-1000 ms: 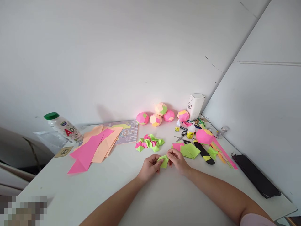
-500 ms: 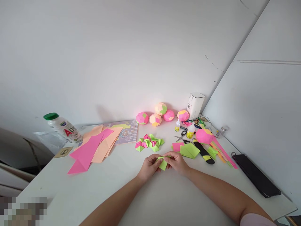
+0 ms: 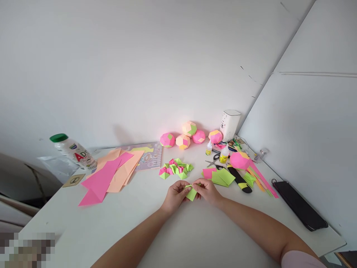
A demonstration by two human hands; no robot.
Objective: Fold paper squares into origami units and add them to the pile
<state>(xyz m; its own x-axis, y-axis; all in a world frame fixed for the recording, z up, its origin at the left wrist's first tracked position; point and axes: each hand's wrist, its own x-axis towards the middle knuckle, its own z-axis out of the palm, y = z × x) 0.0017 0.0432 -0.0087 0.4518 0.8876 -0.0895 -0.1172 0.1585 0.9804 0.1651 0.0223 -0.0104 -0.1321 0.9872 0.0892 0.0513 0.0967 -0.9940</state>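
Observation:
A small piece of green paper (image 3: 191, 194) is pinched between my two hands just above the table, its upper edge folded over. My left hand (image 3: 175, 194) grips its left side, with the thumb on the front. On the other side, my right hand (image 3: 208, 191) closes thumb and fingers on the top right edge. Beyond the hands lies a cluster of folded green and pink paper pieces (image 3: 176, 168). Close to my right hand are flat green paper squares (image 3: 224, 176) and a pink square (image 3: 209, 172).
Several paper balls (image 3: 183, 141) sit by the wall. Scissors (image 3: 214, 160), glue bottles (image 3: 224, 154) and a black-yellow cutter (image 3: 242, 182) lie right. A black case (image 3: 299, 205) is at the right edge. Pink paper sheets (image 3: 104, 180) and a white bottle (image 3: 74, 150) stand left.
The view has shifted slightly, so everything sits a little further left. Both hands keep their pinch on the green paper; the right fingertips have moved slightly closer to the left thumb.

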